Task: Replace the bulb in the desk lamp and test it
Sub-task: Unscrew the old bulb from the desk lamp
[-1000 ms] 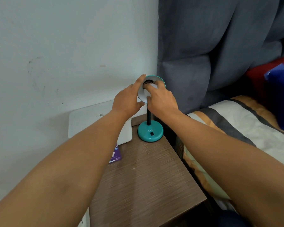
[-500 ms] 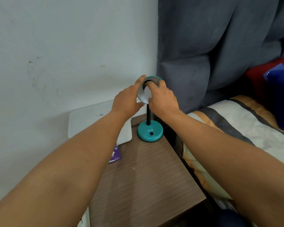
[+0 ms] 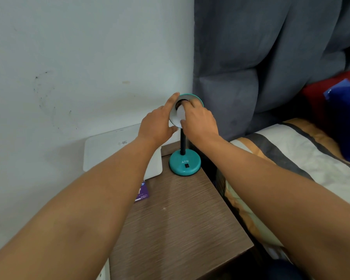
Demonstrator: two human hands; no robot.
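Note:
A small teal desk lamp stands at the back of the wooden nightstand (image 3: 176, 219), with a round teal base (image 3: 184, 165) and a thin black stem. Its shade (image 3: 192, 97) is tilted to face me. My left hand (image 3: 157, 124) grips the shade's left rim, forefinger along the top edge. My right hand (image 3: 198, 120) holds the white bulb (image 3: 180, 113) at the dark socket in the middle of the shade, fingers wrapped around it. Most of the bulb and shade is hidden behind my hands.
A white flat box (image 3: 109, 148) leans against the wall (image 3: 69, 57) left of the lamp. A purple card (image 3: 142, 194) lies on the nightstand near it. A grey padded headboard (image 3: 271, 57) and a bed with a striped cover (image 3: 291, 158) lie to the right.
My right hand has turned on the bulb, and more of the white bulb shows between thumb and fingers. My left hand has stayed on the shade's rim.

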